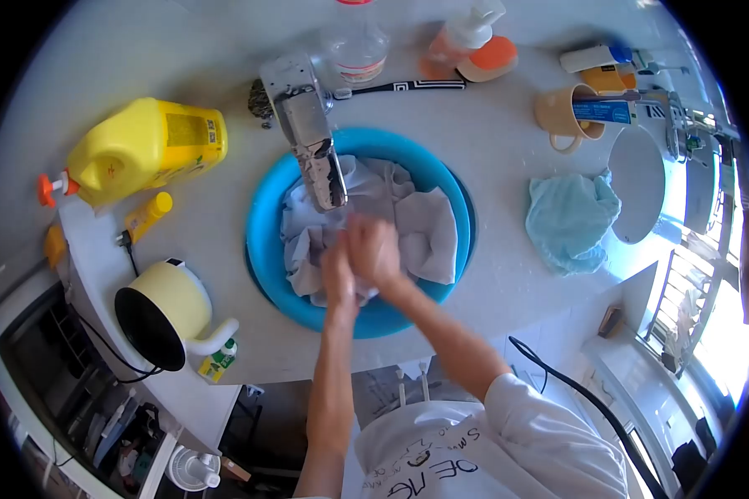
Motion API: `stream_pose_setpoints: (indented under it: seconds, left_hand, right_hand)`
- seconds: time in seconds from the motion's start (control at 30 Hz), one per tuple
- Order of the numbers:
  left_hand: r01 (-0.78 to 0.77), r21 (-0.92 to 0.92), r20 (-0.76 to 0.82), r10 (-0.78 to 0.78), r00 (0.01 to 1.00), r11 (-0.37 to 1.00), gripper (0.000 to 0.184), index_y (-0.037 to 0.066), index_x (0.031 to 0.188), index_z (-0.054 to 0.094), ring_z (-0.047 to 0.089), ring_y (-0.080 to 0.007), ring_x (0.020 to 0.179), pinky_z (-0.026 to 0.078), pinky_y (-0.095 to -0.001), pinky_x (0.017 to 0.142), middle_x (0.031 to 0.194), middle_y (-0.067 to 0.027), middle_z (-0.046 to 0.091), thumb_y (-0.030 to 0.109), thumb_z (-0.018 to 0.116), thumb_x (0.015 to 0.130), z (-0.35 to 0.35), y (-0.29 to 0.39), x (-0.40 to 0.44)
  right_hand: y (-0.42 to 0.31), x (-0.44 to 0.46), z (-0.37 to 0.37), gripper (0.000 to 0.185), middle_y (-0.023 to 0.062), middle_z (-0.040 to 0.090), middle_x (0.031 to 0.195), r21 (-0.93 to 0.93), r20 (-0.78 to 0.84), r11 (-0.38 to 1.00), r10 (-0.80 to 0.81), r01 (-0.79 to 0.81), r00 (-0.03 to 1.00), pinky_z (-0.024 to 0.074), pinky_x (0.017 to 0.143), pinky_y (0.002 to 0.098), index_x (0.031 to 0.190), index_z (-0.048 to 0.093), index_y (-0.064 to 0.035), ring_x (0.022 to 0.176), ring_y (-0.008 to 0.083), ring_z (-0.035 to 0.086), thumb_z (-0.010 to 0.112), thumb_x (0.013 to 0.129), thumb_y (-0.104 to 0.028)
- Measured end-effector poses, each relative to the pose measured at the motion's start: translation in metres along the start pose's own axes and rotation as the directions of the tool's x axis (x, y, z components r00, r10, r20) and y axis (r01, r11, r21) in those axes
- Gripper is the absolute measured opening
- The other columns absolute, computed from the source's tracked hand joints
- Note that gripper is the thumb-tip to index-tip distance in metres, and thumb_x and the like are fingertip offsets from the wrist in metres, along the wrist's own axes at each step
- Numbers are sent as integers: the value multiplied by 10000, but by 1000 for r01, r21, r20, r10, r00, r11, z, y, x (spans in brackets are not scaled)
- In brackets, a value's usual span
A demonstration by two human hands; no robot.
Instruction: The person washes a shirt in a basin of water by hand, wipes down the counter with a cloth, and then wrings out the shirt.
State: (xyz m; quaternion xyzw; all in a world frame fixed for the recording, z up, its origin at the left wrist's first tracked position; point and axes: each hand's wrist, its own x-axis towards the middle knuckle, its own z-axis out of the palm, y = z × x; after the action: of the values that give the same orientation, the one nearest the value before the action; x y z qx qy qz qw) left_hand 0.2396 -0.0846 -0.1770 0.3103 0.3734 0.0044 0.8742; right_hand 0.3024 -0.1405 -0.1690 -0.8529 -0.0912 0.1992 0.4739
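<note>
A light grey-white cloth garment (429,237) lies crumpled in a blue plastic basin (262,224), its folds spread over most of the inside. Above the cloth, just in front of the metal tap (312,137), my two hands come together. My right hand (373,249) is closed like a fist; whatever lies inside it is hidden. Against it rests my left hand (338,270), its fingers smeared by motion. Whether either hand grips part of the garment cannot be made out.
On the left are a yellow jug (133,150), a small yellow bottle (148,214) and a cream electric pot (166,308). A clear bottle (355,50), toothbrush (404,87) and pump bottle (466,33) line the back. To the right are a beige mug (558,116) and teal cloth (567,220).
</note>
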Motion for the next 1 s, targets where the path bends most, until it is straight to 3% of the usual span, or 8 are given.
stream_pose_setpoints:
  seconds: [0.03, 0.17, 0.27, 0.43, 0.57, 0.8, 0.9, 1.0]
  left_hand:
    - [31, 234, -357, 56, 932, 972, 292, 117, 792, 527, 488, -62, 735, 395, -251, 643, 778, 34, 494, 347, 468, 961, 29, 6, -14]
    - [20, -167, 20, -17, 1000, 986, 307, 82, 912, 587, 530, -61, 774, 422, -240, 678, 826, 30, 551, 358, 464, 966, -48, 2, 11]
    - [-162, 71, -198, 173, 965, 984, 333, 75, 777, 519, 450, -52, 684, 359, -249, 598, 707, 58, 440, 353, 492, 960, -3, 23, 0]
    - [-205, 893, -159, 705, 691, 401, 347, 11, 749, 578, 560, -282, 630, 376, -388, 550, 728, -158, 600, 295, 524, 940, -14, 11, 29]
    - [-190, 982, 119, 830, 545, -16, 245, 12, 816, 617, 598, -389, 716, 438, -465, 612, 779, -223, 617, 233, 552, 900, -22, -6, 61]
    - [-285, 921, 50, 647, 761, 265, 200, 46, 940, 592, 594, -329, 864, 466, -410, 764, 901, -179, 619, 202, 469, 915, -34, -18, 49]
    - [-397, 879, 59, 764, 643, 266, 185, 59, 997, 584, 575, -349, 943, 465, -423, 839, 1008, -197, 597, 145, 492, 860, -53, -47, 67]
    - [-187, 942, -47, 663, 747, 277, 175, 47, 941, 589, 602, -381, 854, 479, -449, 738, 931, -209, 623, 184, 515, 860, -33, -12, 49]
  right_hand:
    - [-3, 8, -6, 299, 248, 557, 614, 9, 43, 988, 151, -152, 988, 452, 538, 494, 645, 592, -24, 584, 430, 566, 508, 876, -195]
    - [-24, -30, -3, 295, 250, 562, 637, 2, 110, 986, -164, 165, 980, 455, 563, 492, 638, 592, 1, 592, 440, 554, 526, 867, -174]
    - [-22, 19, -22, 269, 223, 565, 625, -46, 141, 981, -182, 190, 973, 458, 569, 498, 632, 577, -30, 602, 428, 568, 560, 841, -198]
    - [12, 44, -10, 229, 183, 599, 638, -307, 21, 941, -147, 146, 989, 467, 531, 469, 653, 573, -42, 579, 389, 586, 590, 810, -207]
    - [49, 42, 19, 164, 115, 620, 633, -435, -99, 829, -432, 352, 896, 477, 484, 396, 693, 589, -100, 552, 280, 609, 602, 800, -224]
    - [97, 33, 24, 146, 105, 633, 648, -608, 190, 771, -92, 190, 978, 485, 548, 434, 801, 673, -124, 570, 274, 606, 569, 821, -225]
    - [88, 16, 60, 176, 115, 639, 692, -220, 83, 879, -415, 423, 906, 490, 538, 411, 799, 651, -98, 603, 278, 615, 545, 857, -227]
    - [49, 36, 22, 278, 204, 616, 719, -653, 150, 688, -293, 317, 944, 500, 601, 415, 968, 610, -3, 622, 230, 607, 467, 949, -241]
